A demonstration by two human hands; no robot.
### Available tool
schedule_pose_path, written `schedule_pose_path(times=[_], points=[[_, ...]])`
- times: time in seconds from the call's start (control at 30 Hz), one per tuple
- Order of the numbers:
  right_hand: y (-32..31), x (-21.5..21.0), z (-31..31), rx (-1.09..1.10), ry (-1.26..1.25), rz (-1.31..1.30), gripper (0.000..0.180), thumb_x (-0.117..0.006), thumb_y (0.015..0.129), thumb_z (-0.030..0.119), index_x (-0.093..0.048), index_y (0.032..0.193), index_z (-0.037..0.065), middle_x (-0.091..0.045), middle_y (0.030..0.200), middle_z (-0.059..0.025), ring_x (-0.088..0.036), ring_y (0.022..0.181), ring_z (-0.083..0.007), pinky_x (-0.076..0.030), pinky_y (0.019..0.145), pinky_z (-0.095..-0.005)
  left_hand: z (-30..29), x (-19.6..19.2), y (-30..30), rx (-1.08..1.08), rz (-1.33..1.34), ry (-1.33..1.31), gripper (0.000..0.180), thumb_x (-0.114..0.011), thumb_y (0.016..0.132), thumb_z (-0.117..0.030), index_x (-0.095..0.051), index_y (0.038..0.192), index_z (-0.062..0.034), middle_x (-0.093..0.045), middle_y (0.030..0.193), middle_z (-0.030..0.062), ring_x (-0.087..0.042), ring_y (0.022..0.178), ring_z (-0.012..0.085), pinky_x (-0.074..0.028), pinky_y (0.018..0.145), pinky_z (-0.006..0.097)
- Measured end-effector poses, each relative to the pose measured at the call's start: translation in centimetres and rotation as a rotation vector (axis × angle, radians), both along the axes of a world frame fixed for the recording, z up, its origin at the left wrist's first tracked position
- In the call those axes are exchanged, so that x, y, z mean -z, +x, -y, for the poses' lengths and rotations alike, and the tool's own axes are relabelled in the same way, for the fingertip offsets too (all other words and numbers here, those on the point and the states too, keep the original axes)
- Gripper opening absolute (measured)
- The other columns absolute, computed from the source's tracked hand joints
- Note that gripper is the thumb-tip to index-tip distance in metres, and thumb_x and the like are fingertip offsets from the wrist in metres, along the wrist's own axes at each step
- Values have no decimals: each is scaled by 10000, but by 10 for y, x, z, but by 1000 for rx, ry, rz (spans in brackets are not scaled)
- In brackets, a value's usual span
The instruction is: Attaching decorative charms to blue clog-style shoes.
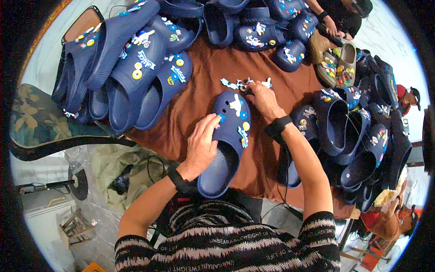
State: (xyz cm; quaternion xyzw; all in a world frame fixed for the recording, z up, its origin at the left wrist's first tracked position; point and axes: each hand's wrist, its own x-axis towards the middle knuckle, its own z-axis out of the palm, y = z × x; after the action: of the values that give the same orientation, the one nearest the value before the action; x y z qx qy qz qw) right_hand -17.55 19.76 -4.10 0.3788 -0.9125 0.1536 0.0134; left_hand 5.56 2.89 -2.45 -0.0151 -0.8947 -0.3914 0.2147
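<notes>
A navy foam clog [229,131] lies in front of me, toe pointing away. Its upper carries a white cartoon-hand charm, blue flower-like charms, yellow round ones and a blue-and-white banner charm; a few holes near the toe are bare. My left hand [201,144] grips the clog's left side, fingers on the upper and thumb by the opening. Just past the toe, my right hand [264,100] has its fingers drawn together over a small group of loose shoe charms [233,84]. What sits between those fingertips is hidden.
Brown cloth [204,65] covers the table. Decorated navy clogs [140,68] are heaped at left, with more clogs [349,122] at right and along the far edge. Tan clogs [337,65] lie at far right. Other people [333,27] are at the far and right sides. A patterned chair [50,118] stands left.
</notes>
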Motion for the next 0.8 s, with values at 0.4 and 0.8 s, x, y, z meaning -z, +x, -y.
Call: schedule_pose_path(times=[0.4, 0.8], points=[[-6, -8, -18, 105, -610, 787, 132, -621, 984, 110, -687, 970, -3, -642, 824, 5, -563, 738, -82, -467, 685, -259, -20, -7, -5, 20, 28, 46, 674, -512, 687, 164, -543, 1332, -27, -552, 1353, 204, -548, 1229, 403, -456, 1057, 455], [28, -48, -16, -35, -513, 736, 158, -660, 940, 153, -704, 953, 2, -664, 781, -8, -585, 712, -105, -478, 652, -278, -15, -3, -5, 62, 18, 0, 662, -609, 737, 102, -474, 1374, -22, -511, 1376, 197, -522, 1237, 399, -447, 1052, 470]])
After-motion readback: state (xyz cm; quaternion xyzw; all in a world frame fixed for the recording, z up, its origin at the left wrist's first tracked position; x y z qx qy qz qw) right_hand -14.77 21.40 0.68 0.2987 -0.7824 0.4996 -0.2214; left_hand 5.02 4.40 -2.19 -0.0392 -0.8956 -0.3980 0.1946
